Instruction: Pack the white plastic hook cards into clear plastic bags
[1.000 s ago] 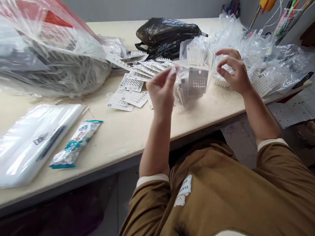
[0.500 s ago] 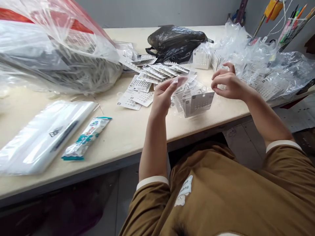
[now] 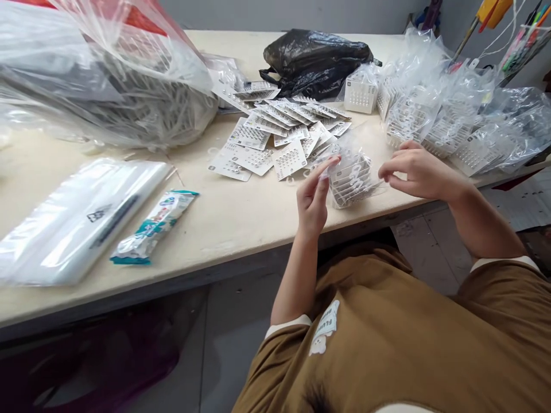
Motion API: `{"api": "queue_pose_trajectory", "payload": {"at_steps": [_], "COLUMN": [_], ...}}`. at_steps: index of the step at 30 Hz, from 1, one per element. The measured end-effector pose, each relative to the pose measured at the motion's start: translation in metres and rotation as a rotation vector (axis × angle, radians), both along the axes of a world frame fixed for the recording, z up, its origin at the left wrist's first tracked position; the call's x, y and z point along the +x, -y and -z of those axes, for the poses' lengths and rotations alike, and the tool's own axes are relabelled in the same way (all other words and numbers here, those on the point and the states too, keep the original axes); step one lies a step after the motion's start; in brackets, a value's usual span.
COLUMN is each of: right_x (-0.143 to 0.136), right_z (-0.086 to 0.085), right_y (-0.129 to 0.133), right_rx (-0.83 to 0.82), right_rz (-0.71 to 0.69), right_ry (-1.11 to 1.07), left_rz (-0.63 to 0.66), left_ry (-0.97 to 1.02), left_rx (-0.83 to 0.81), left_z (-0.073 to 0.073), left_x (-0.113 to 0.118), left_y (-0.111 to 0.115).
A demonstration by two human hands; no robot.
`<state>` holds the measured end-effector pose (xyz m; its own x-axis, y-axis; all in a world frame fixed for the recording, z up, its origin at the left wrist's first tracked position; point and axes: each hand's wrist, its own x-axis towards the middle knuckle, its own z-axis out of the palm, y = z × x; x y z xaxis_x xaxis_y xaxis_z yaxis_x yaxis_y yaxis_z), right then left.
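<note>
A clear plastic bag (image 3: 352, 175) with a stack of grey cards inside rests near the table's front edge. My left hand (image 3: 314, 198) pinches the bag at its left side between thumb and fingers. On the bag's right, my right hand (image 3: 417, 172) has its fingers curled, with the fingertips by the bag's edge; whether they hold the film is too small to tell. Behind my left hand lie loose cards with rows of small studs (image 3: 290, 159), spread and overlapping. Filled clear bags of the same cards (image 3: 413, 115) are heaped at the right.
A black plastic bag (image 3: 316, 63) lies at the back. A large filled plastic bag (image 3: 159, 97) stands at the left. Nearer are a pile of flat clear bags (image 3: 81, 221) and a teal-and-white packet (image 3: 155, 228). Pens (image 3: 523, 49) stand at the far right.
The bag of cards has turned and come down onto the table. My left hand has moved right with it, and my right hand has moved slightly right and down. More loose cards show.
</note>
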<state>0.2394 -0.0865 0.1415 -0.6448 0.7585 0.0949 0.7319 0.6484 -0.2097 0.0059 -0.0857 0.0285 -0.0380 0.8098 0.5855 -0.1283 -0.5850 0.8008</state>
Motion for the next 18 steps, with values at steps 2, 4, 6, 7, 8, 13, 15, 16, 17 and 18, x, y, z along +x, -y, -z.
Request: {"api": "queue_pose_trajectory", "payload": {"at_steps": [2,4,6,7,8,13,15,16,17,18], "right_x": [-0.006,-0.012,-0.018,-0.02,-0.021,-0.017,-0.014,-0.013,-0.013,-0.013], "right_z": [-0.004,-0.006,-0.004,-0.003,-0.001,0.0,-0.004,-0.006,-0.007,-0.008], "right_y": [0.007,0.011,0.01,0.008,0.005,-0.017,-0.026,-0.03,-0.034,-0.037], "right_rx": [0.018,-0.011,-0.063,-0.09,-0.124,-0.443,-0.544,-0.576,-0.589,-0.58], "right_rz": [0.052,0.03,-0.021,-0.032,-0.027,0.095,0.095,0.075,0.046,0.013], "right_ry": [-0.181,-0.282,-0.271,-0.251,-0.241,-0.343,-0.303,-0.252,-0.196,-0.146], "left_rz": [-0.017,-0.028,-0.039,-0.044,-0.047,-0.072,-0.18,-0.274,-0.371,-0.443], "left_ry": [0.002,-0.005,-0.027,-0.039,-0.047,-0.075,-0.102,-0.115,-0.138,-0.18], "left_rx": [-0.003,-0.009,-0.017,-0.02,-0.02,-0.018,0.023,0.062,0.109,0.162], "left_z": [0.001,0.001,0.001,0.0,0.0,-0.003,0.001,0.004,0.009,0.014], "left_x": [0.002,0.004,0.005,0.006,0.006,0.005,0.006,0.007,0.01,0.013], "left_y": [0.001,0.001,0.002,0.003,0.003,0.0,0.001,0.003,0.006,0.01]}}
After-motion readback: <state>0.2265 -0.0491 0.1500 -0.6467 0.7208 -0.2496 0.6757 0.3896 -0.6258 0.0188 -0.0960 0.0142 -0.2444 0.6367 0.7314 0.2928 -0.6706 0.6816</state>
